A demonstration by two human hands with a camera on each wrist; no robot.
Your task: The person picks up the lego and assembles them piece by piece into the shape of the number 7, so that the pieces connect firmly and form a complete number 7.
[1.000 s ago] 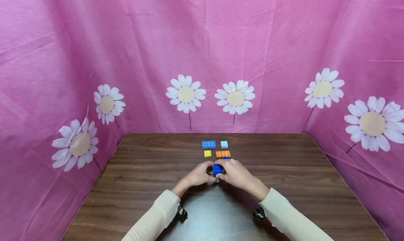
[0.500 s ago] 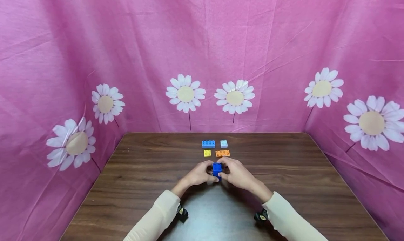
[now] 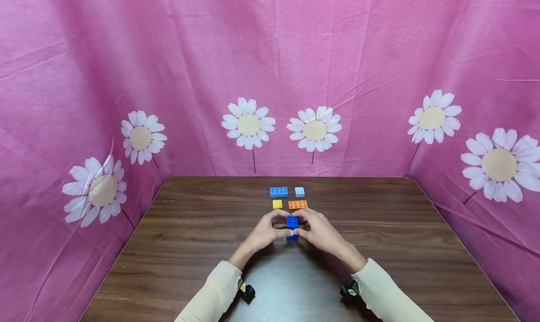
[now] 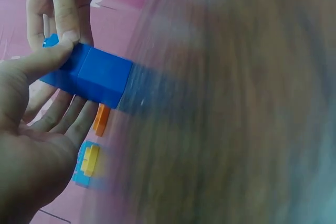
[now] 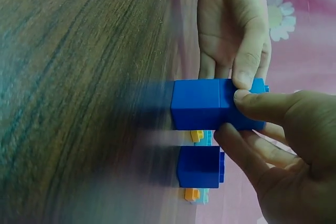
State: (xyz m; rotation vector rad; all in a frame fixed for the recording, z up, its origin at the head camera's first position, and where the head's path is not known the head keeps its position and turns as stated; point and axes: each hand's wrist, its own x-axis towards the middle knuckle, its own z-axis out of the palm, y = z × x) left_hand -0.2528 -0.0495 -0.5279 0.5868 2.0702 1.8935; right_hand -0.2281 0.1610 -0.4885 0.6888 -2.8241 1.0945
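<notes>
bricks (image 3: 292, 221), two, blue, stacked upright on table (image 3: 190, 247); pinched by left hand (image 3: 266, 230) and right hand (image 3: 320, 230); yellow brick (image 3: 277, 204), orange brick (image 3: 297, 204) beyond.

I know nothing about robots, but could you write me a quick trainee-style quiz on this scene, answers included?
1. How many bricks make up the blue stack?
A) two
B) three
C) five

2. True or false: just one hand is holding that stack.

3. In the head view, what colour is the brick immediately right of the yellow brick?

Key:
1. A.
2. False: the left hand and the right hand both hold it.
3. Orange; it is the orange brick.
</notes>
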